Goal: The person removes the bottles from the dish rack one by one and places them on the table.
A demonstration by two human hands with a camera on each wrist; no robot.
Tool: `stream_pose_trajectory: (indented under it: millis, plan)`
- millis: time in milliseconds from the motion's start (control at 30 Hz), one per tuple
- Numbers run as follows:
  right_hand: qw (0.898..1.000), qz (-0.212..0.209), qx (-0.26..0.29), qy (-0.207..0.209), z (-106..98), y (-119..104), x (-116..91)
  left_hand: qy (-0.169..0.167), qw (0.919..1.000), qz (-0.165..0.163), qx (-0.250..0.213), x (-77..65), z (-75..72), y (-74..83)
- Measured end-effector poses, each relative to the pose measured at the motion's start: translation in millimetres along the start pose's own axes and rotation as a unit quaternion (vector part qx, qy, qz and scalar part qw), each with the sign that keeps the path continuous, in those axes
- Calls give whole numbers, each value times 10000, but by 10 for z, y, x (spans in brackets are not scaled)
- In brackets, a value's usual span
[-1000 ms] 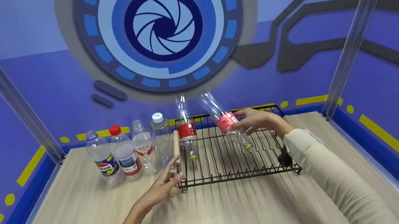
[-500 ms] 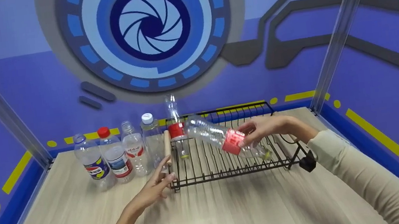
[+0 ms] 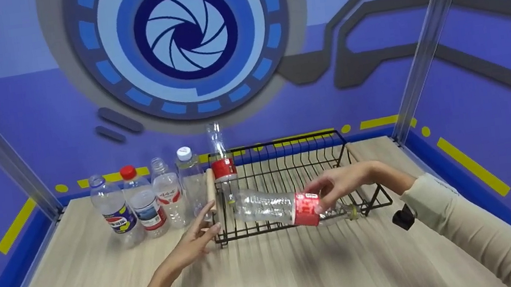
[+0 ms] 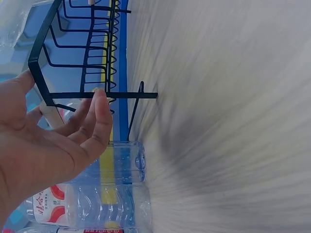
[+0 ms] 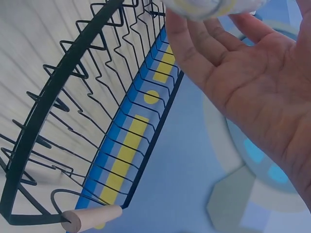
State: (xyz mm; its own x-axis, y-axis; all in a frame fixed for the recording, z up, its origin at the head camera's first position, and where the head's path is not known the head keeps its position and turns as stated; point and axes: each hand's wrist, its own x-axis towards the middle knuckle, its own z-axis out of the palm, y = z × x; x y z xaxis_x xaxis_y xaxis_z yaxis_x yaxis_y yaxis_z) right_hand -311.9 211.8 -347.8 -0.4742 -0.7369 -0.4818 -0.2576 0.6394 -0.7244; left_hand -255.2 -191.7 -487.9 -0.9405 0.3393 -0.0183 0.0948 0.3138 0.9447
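In the head view my right hand [image 3: 346, 183] grips a clear plastic bottle [image 3: 268, 207] by its red label. The bottle lies almost level over the front of a black wire dish rack [image 3: 257, 233], its neck with a yellowish ring pointing right. Only a piece of that bottle [image 5: 214, 6] shows at the top of the right wrist view. My left hand [image 3: 190, 246] holds the rack's front left corner, thumb and fingers around the frame [image 4: 68, 95] in the left wrist view. Another red-labelled bottle [image 3: 224, 170] stands neck down in the rack's left end.
Left of the rack several clear bottles stand upright in a row: one with a purple label [image 3: 118, 219], one with a red cap [image 3: 145, 203], one with a red-and-white label [image 3: 169, 195], one with a white cap [image 3: 188, 171]. A patterned blue wall [image 3: 14, 124] rises behind.
My right hand has moved the red-labelled bottle forward toward me and down, tipping it from steeply slanted to nearly level. My left hand stays at the rack's corner. The head view has shifted slightly.
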Motion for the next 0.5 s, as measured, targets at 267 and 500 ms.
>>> stream_pose_trajectory:
  millis: [267, 500]
  plan:
    - [9998, -97, -163, 1, 50, 11, -34, 1047, 9937, 283, 297, -44, 22, 113]
    - [9990, -168, -415, 64, 111, 7, -3, 2031, 9739, 767, 665, -165, -8, 362]
